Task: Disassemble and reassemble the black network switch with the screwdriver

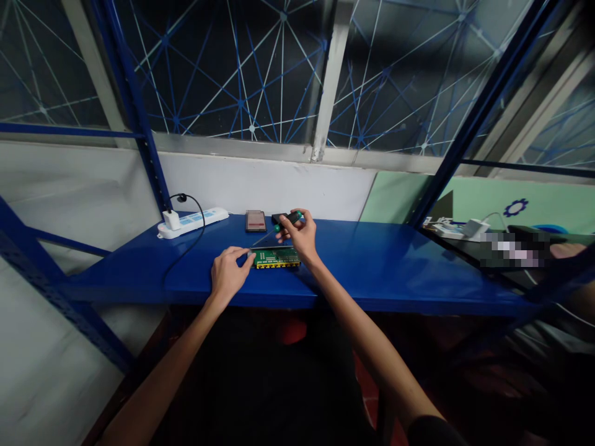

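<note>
A green circuit board [277, 255] with a row of yellow ports along its near edge lies on the blue table. My right hand [301, 235] is closed around the black and green handle of a screwdriver [290, 219]. Its thin shaft slants down to the left, and the tip is at the board's left end. There my left hand [229, 269] pinches the board's left edge with thumb and forefinger. Something small and grey shows near those fingertips, too small to name. A dark strip runs along the board's far edge.
A white power strip [194, 223] with a plugged-in adapter and black cable sits at the back left. Behind the board are a small framed card-like item [255, 221] and a black object [277, 218]. Blue posts flank the blue table [372, 260]. Another person's hand [568, 250] is far right.
</note>
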A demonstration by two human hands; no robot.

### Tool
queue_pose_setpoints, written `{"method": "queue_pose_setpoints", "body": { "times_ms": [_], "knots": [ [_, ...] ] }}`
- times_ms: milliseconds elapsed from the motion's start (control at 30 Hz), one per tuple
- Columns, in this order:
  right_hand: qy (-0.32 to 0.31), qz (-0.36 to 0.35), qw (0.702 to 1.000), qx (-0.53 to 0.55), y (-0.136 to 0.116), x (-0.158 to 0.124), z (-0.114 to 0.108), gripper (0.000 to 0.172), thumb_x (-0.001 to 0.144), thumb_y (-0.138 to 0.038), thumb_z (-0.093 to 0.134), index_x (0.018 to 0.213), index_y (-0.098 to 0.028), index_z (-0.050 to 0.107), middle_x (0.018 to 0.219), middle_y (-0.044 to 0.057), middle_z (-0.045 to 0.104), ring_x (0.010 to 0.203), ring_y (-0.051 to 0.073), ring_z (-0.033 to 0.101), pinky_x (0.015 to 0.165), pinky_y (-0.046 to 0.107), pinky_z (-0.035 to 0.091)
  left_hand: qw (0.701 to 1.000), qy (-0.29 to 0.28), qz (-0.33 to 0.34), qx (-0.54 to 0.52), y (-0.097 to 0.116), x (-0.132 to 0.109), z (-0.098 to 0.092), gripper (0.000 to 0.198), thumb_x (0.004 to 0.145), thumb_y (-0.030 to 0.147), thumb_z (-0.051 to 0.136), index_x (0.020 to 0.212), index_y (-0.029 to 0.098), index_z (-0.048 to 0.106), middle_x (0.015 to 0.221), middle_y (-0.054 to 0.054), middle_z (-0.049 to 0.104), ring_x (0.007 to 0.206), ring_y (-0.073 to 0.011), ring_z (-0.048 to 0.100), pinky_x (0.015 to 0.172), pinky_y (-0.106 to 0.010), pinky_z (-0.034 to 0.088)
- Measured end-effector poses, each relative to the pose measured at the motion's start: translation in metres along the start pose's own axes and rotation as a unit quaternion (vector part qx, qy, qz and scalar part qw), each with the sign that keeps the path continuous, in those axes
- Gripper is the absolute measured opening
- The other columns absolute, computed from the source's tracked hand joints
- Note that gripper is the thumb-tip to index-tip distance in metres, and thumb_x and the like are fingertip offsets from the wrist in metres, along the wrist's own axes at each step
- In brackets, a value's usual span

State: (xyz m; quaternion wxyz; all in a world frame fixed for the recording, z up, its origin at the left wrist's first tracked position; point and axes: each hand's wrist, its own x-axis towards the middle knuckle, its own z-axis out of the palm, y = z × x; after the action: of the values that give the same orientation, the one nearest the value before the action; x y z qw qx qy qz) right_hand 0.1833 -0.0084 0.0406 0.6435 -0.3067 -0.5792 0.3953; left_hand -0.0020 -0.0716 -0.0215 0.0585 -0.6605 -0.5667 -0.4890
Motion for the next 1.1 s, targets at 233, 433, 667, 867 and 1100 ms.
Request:
{"method": "queue_pose_setpoints", "body": {
  "times_ms": [233,433,667,867,1100],
  "knots": [
    [-0.016,0.009,1.000,0.010,-0.0021,-0.0012,0.0008,0.054,0.071,-0.052,0.072,0.104,-0.025,0.040,0.064,-0.005,0.063,0.050,0.018,0.065,0.045,0.030,0.054,1.000,0.000,0.014,0.022,-0.0001,-0.0001,-0.0002,0.021,0.088,0.037,0.061,0.087,0.023,0.076,0.095,-0.005,0.075,0.086,-0.0238,0.069,0.078,-0.037,0.054],
    [-0.028,0.006,0.999,0.019,-0.0028,-0.0020,0.0016,0.051,0.071,-0.050,0.073,0.101,-0.025,0.041,0.061,-0.005,0.063,0.048,0.018,0.065,0.043,0.030,0.053,1.000,-0.007,0.015,0.023,0.0018,0.0003,-0.0012,0.021,0.089,0.034,0.060,0.087,0.022,0.076,0.094,-0.006,0.075,0.086,-0.0238,0.069,0.077,-0.036,0.053],
    [-0.031,0.003,0.999,0.017,-0.0064,-0.0039,0.0022,0.050,0.070,-0.051,0.074,0.098,-0.025,0.041,0.059,-0.006,0.062,0.048,0.018,0.065,0.043,0.028,0.052,0.998,-0.009,0.033,0.045,0.0015,-0.0006,-0.0020,0.024,0.091,0.032,0.056,0.081,0.023,0.076,0.092,-0.004,0.076,0.086,-0.0230,0.068,0.082,-0.037,0.051],
    [-0.035,-0.003,0.999,0.003,-0.0029,-0.0027,0.0011,0.052,0.070,-0.053,0.075,0.100,-0.024,0.042,0.059,-0.007,0.062,0.048,0.016,0.065,0.043,0.025,0.051,0.998,-0.024,0.022,0.062,0.0045,-0.0005,-0.0037,0.023,0.090,0.030,0.057,0.082,0.022,0.076,0.094,-0.005,0.076,0.090,-0.0237,0.068,0.083,-0.036,0.049],
    [-0.055,-0.002,0.998,0.006,-0.0018,-0.0027,-0.0003,0.055,0.070,-0.055,0.074,0.104,-0.025,0.043,0.065,-0.005,0.064,0.049,0.014,0.064,0.045,0.026,0.052,0.997,-0.032,0.024,0.060,0.0042,-0.0007,-0.0034,0.023,0.090,0.029,0.056,0.082,0.022,0.076,0.094,-0.004,0.076,0.092,-0.0238,0.068,0.085,-0.037,0.049]
  ]
}}
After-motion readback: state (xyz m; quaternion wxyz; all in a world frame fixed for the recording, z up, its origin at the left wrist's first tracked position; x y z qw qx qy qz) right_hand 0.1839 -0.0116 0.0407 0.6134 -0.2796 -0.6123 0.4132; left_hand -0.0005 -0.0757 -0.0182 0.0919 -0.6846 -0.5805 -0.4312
